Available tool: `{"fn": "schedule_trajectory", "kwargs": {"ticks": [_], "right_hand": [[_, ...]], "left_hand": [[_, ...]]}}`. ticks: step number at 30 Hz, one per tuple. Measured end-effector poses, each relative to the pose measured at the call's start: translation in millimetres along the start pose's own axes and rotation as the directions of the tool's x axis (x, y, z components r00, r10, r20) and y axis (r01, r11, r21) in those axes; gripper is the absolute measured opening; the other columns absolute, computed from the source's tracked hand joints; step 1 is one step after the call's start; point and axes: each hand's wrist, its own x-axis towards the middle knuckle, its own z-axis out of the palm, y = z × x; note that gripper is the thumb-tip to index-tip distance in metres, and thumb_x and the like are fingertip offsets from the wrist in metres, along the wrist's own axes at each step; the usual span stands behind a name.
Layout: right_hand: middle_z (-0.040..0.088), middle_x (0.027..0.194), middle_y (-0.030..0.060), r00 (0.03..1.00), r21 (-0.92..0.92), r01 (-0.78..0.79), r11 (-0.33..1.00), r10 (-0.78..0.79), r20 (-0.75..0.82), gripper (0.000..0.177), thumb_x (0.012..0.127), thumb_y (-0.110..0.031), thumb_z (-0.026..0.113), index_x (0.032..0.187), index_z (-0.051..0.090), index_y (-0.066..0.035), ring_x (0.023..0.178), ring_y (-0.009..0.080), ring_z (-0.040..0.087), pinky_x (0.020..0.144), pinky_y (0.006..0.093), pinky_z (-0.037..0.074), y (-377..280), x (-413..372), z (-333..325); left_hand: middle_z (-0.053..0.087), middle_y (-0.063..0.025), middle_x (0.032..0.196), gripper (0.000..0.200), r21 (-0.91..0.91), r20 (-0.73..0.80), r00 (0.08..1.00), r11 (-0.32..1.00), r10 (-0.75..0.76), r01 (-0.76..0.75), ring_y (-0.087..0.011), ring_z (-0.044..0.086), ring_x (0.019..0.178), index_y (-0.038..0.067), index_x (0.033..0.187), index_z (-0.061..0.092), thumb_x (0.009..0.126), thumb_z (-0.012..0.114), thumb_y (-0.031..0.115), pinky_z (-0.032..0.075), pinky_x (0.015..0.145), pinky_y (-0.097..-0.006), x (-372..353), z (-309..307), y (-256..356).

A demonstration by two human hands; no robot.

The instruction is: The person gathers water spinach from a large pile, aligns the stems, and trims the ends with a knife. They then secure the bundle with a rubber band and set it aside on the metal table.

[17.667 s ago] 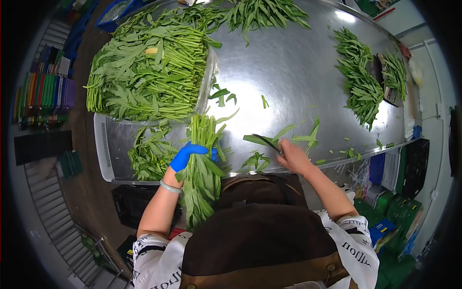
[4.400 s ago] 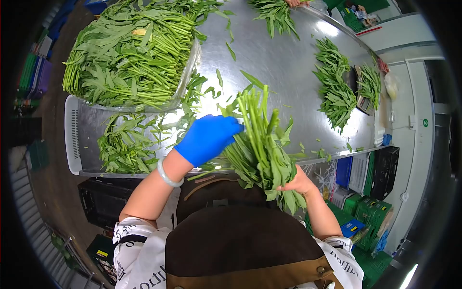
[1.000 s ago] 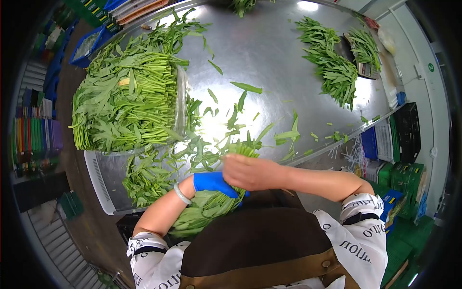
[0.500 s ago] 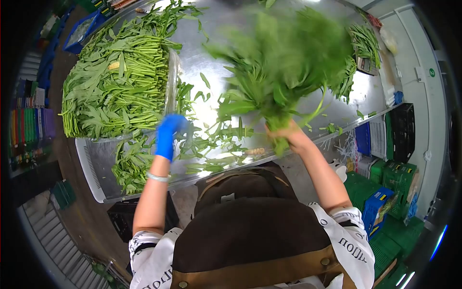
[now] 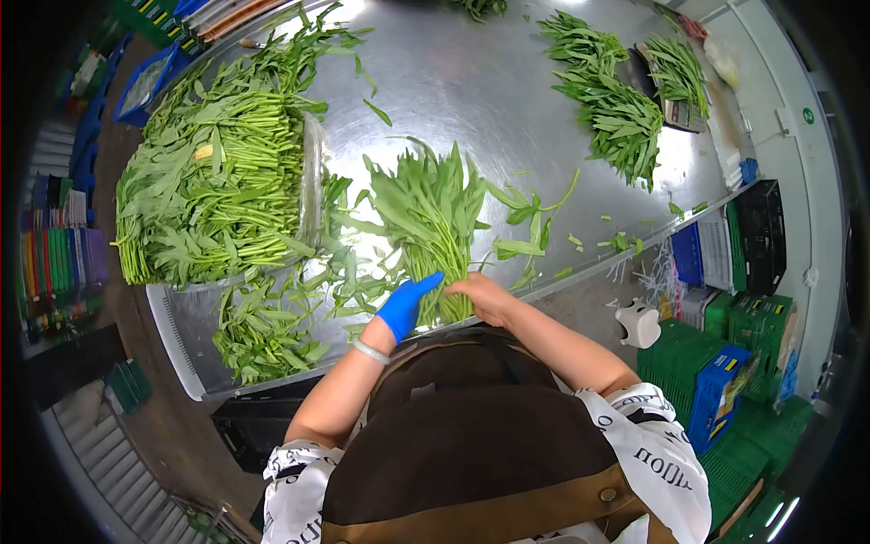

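Note:
A bunch of water spinach (image 5: 430, 204) stands between my two hands at the table's near edge, leaves pointing away from me and stems toward my apron. My left hand (image 5: 410, 304), in a blue glove, is closed around the left side of the stems. Bare, my right hand (image 5: 482, 297) grips the stems from the right, its fingertips partly hidden by them. To the left lies a large stack of water spinach (image 5: 227, 172), its cut stems facing right. Loose leaves (image 5: 263, 340) are heaped below that stack.
Bundled greens (image 5: 616, 118) lie at the table's far right, beside more greens on a dark device (image 5: 678, 113). Scattered trimmings (image 5: 535, 222) dot the metal table (image 5: 453, 91). Green crates (image 5: 675, 363) and a blue crate (image 5: 716, 399) stand on the floor at right.
The bunch, blurred and swung out to the right before, is now drawn in and left, held still. My left hand has moved right and closed on its stems. A loose sprig now lies right of it.

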Motion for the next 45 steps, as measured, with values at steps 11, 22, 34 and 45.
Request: {"fn": "schedule_trajectory", "kwargs": {"ticks": [11, 22, 34, 45], "right_hand": [[0.066, 0.095, 0.0081, 0.971, -0.076, 0.035, 0.996, -0.052, -0.232, 0.038, 0.08, -0.026, 0.068, 0.107, 0.062, 0.0, 0.081, 0.0162, 0.061, 0.075, 0.0313, 0.046, -14, -19, 3], [0.066, 0.086, 0.0112, 0.991, 0.207, 0.119, 0.971, -0.102, -0.091, 0.021, 0.078, -0.013, 0.065, 0.096, 0.061, -0.002, 0.073, 0.0199, 0.063, 0.064, 0.0327, 0.051, -2, -20, -28], [0.058, 0.071, 0.0044, 0.782, -0.157, 0.559, 0.814, -0.58, -0.227, 0.018, 0.078, -0.01, 0.066, 0.091, 0.059, -0.001, 0.062, 0.0125, 0.056, 0.058, 0.0269, 0.045, -75, -90, -7], [0.053, 0.067, 0.003, 0.681, -0.176, 0.681, 0.711, -0.703, -0.206, 0.025, 0.087, -0.017, 0.062, 0.104, 0.057, 0.0, 0.056, 0.0114, 0.05, 0.052, 0.0262, 0.041, -124, -90, -22]], "left_hand": [[0.062, -0.0091, 0.118, 0.04, -0.116, -0.001, 1.0, 0.993, 0.023, -0.023, -0.0214, 0.061, 0.105, 0.005, 0.125, 0.054, 0.087, 0.061, 0.015, 0.048, 0.091, -0.0348, 7, -12, -6], [0.065, -0.0105, 0.109, 0.046, -0.03, 0.007, 1.0, 1.0, 0.01, -0.01, -0.0205, 0.064, 0.096, 0.002, 0.122, 0.056, 0.076, 0.063, 0.003, 0.051, 0.088, -0.0328, -3, -19, 8], [0.064, -0.0065, 0.085, 0.025, 0.12, -0.05, 0.983, 0.978, 0.178, -0.171, -0.0145, 0.059, 0.069, -0.001, 0.104, 0.061, 0.081, 0.064, 0.008, 0.048, 0.063, -0.0272, -19, 0, 24], [0.062, -0.0049, 0.087, 0.026, 0.069, -0.106, 0.897, 0.903, 0.429, -0.424, -0.0143, 0.057, 0.073, 0.002, 0.105, 0.059, 0.079, 0.064, 0.005, 0.048, 0.068, -0.0288, -40, 24, 56]]}}
